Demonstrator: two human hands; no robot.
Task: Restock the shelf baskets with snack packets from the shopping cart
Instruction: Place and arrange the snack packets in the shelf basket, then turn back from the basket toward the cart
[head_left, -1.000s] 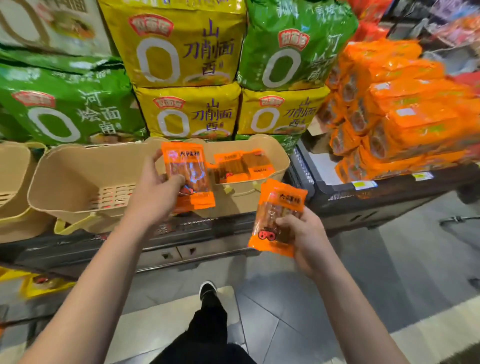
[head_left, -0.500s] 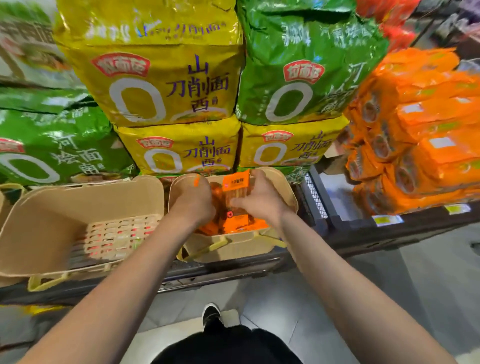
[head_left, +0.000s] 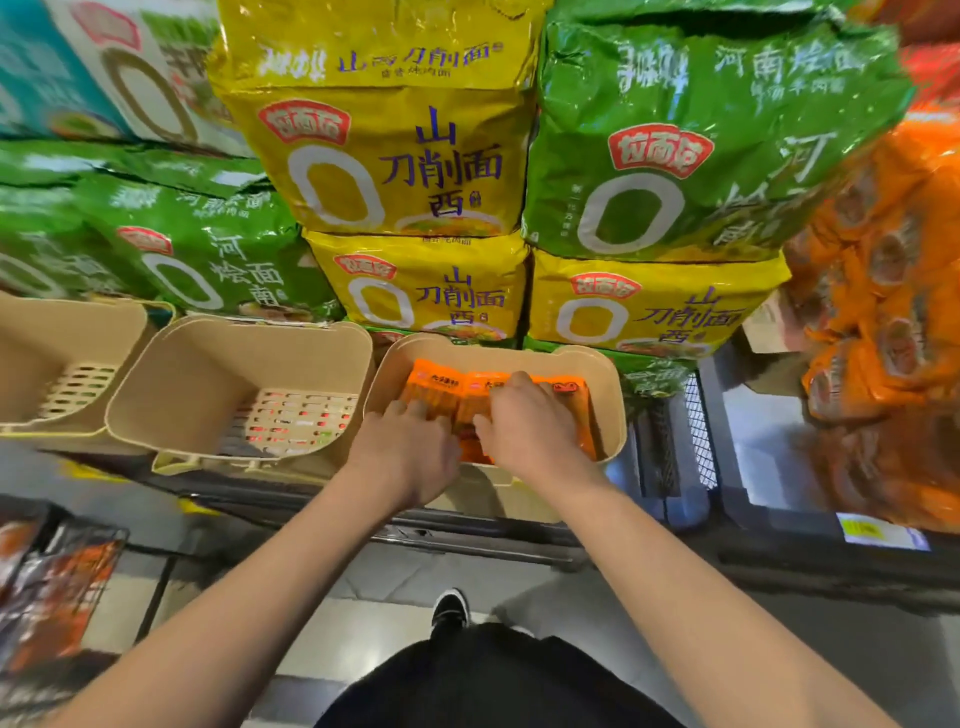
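Orange snack packets (head_left: 435, 385) lie side by side in the right-hand beige basket (head_left: 614, 400) on the shelf. Both of my hands are inside this basket. My left hand (head_left: 410, 449) rests on the packets at the near left, fingers laid over them. Beside it, my right hand (head_left: 527, 423) presses on the packets with fingers spread toward the far side. The hands hide the packets beneath them. At the lower left edge stands the wire shopping cart (head_left: 111, 540) with blurred dark and orange packets inside.
A beige basket (head_left: 208, 374) with nothing in it sits left of the filled one, and another basket (head_left: 62, 338) lies further left. Large yellow noodle bags (head_left: 415, 291) and green noodle bags (head_left: 675, 156) are stacked right behind. Orange bags (head_left: 883, 312) pile up at right.
Both hands carried a packet each from in front of the shelf into the right basket. The packets now lie flat there under my fingers, and my view has moved closer.
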